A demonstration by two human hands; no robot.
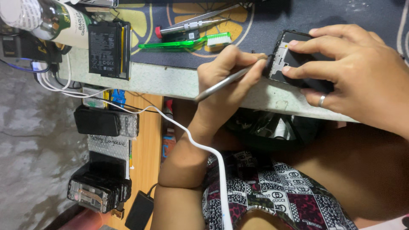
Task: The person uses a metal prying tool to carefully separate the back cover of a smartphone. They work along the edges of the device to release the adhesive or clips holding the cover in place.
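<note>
Lying at about two o'clock in the view, the opened black phone [298, 61] rests on the dark patterned mat [264, 38] near the tabletop [170, 79] edge. One of the hands [353, 72], wearing a ring, is spread flat over it, fingers [306, 70] pressing it down. The picture is turned sideways, so I cannot tell which hand is left and which right. The other hand [226, 79], toward nine o'clock of the phone, pinches a slim metal tool [226, 81] whose tip meets the phone's edge. Farther toward ten o'clock lie a green toothbrush [183, 42], a red-capped driver [191, 26] and a black battery [108, 49]. A white cable [200, 145] crosses the forearm at six o'clock.
</note>
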